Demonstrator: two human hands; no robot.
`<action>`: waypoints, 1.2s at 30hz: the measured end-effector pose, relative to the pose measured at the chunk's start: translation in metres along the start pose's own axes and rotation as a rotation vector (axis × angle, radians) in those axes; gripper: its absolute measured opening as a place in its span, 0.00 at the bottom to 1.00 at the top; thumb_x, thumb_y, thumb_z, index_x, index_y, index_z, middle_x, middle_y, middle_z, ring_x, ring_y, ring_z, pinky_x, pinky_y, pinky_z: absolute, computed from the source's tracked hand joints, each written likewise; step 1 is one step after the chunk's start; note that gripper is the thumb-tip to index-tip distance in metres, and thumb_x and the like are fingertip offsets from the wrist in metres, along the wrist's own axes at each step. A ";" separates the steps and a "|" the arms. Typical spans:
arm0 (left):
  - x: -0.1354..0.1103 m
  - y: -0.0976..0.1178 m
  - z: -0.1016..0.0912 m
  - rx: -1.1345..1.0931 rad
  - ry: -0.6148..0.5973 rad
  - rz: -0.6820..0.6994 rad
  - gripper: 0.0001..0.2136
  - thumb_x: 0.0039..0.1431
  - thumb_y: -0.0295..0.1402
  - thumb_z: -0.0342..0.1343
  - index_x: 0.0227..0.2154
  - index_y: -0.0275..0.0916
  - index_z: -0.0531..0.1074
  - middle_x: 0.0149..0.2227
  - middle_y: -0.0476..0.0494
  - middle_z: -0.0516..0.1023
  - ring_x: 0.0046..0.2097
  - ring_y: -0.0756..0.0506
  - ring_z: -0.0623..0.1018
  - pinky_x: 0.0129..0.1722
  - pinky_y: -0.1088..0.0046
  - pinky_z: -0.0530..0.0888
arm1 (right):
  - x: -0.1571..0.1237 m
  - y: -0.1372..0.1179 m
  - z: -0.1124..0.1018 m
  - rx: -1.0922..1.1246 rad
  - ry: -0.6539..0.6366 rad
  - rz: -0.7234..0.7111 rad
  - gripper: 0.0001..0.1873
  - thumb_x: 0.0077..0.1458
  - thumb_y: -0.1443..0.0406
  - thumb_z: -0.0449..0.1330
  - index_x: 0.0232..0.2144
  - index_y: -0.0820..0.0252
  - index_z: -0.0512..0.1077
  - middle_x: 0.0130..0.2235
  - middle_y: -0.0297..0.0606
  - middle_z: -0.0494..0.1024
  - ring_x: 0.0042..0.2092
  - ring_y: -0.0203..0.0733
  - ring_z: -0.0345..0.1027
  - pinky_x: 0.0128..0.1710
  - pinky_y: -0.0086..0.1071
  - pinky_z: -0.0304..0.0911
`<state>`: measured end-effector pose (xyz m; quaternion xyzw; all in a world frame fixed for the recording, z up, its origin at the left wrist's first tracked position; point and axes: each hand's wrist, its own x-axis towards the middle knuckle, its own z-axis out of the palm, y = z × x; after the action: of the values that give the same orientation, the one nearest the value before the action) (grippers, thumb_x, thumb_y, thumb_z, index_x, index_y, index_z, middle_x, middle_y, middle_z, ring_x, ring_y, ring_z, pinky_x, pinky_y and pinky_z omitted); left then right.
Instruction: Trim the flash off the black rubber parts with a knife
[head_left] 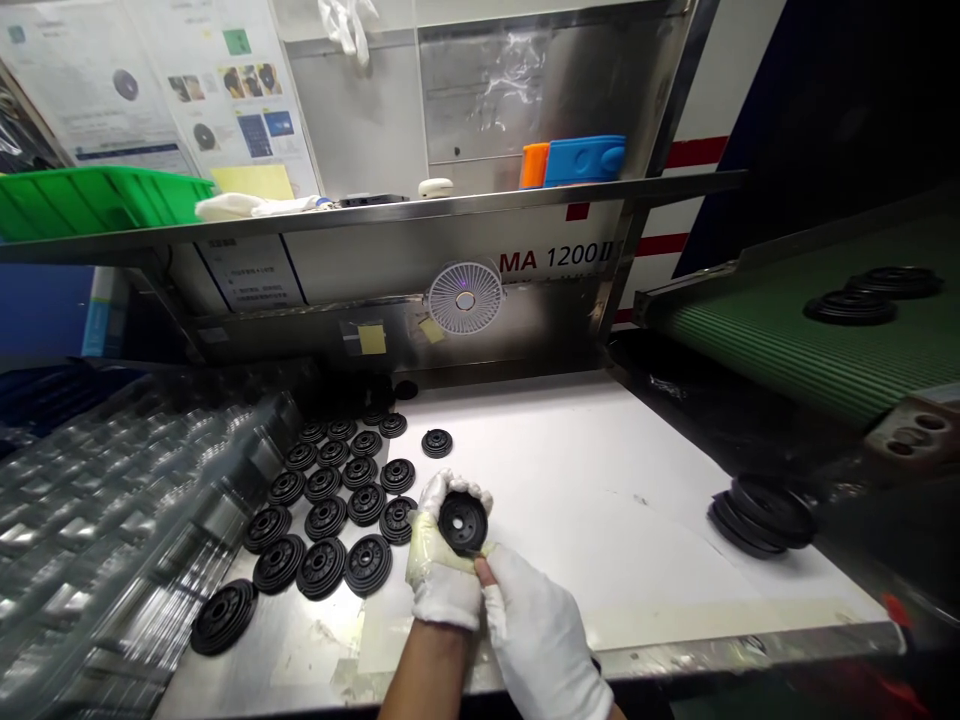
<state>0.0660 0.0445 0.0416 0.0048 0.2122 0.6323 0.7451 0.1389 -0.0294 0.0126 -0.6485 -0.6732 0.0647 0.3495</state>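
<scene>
My left hand [442,560], in a white glove with a yellowish band, is closed around a round black plastic disc [463,522] with a small centre hole. The disc's face is turned up toward me, with fingers curled over its far rim. My right hand [536,630], also gloved in white with a bare thumb tip showing, is closed at the disc's near edge. A thin dark tip shows by that thumb, and a dark bit pokes out beside the palm; I cannot make out what it is. Left of my hands, several similar black discs [322,567] lie in rows.
Stacked clear plastic trays [187,530] stand at left. Loose black discs [761,515] sit at the right of the white sheet [585,480]. A green conveyor belt [825,350] carries two more. A round fan [465,298] hangs below the metal shelf [480,205], which bears a green bin [105,200].
</scene>
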 end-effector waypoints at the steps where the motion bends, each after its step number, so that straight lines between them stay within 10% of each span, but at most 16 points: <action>1: -0.001 0.000 0.000 0.001 -0.002 0.015 0.03 0.48 0.23 0.53 0.24 0.37 0.67 0.23 0.51 0.69 0.28 0.51 0.72 0.36 0.70 0.72 | 0.000 -0.001 0.000 0.012 -0.007 -0.001 0.13 0.59 0.63 0.43 0.27 0.54 0.64 0.24 0.32 0.71 0.24 0.39 0.63 0.23 0.31 0.51; 12: -0.011 0.010 -0.001 0.147 0.019 -0.070 0.07 0.49 0.28 0.51 0.32 0.34 0.69 0.30 0.41 0.73 0.36 0.41 0.75 0.35 0.60 0.72 | 0.004 0.014 -0.025 0.377 -0.071 0.163 0.17 0.60 0.55 0.41 0.27 0.54 0.64 0.25 0.32 0.70 0.27 0.38 0.65 0.27 0.29 0.58; 20: -0.014 0.010 0.006 0.127 0.030 -0.114 0.06 0.50 0.26 0.49 0.30 0.33 0.70 0.29 0.42 0.71 0.34 0.42 0.73 0.36 0.61 0.71 | 0.008 0.049 -0.065 -0.094 -0.174 0.207 0.17 0.47 0.55 0.58 0.39 0.53 0.63 0.28 0.30 0.70 0.29 0.43 0.68 0.29 0.34 0.61; 25: -0.013 0.002 0.010 0.062 -0.012 -0.157 0.03 0.51 0.27 0.51 0.26 0.34 0.70 0.26 0.45 0.70 0.30 0.46 0.72 0.32 0.67 0.71 | 0.003 0.039 -0.052 -0.016 -0.033 -0.015 0.11 0.61 0.59 0.41 0.35 0.54 0.61 0.29 0.34 0.71 0.29 0.42 0.67 0.28 0.33 0.58; 36: -0.009 -0.002 0.006 -0.041 -0.017 -0.203 0.03 0.49 0.24 0.53 0.23 0.35 0.69 0.23 0.46 0.69 0.28 0.48 0.71 0.32 0.68 0.71 | -0.001 0.022 -0.030 -0.042 0.006 -0.113 0.14 0.60 0.59 0.44 0.25 0.54 0.61 0.23 0.31 0.70 0.24 0.39 0.65 0.22 0.30 0.51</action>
<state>0.0692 0.0372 0.0495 -0.0265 0.1924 0.5575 0.8071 0.1733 -0.0382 0.0229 -0.6166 -0.7090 0.0288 0.3410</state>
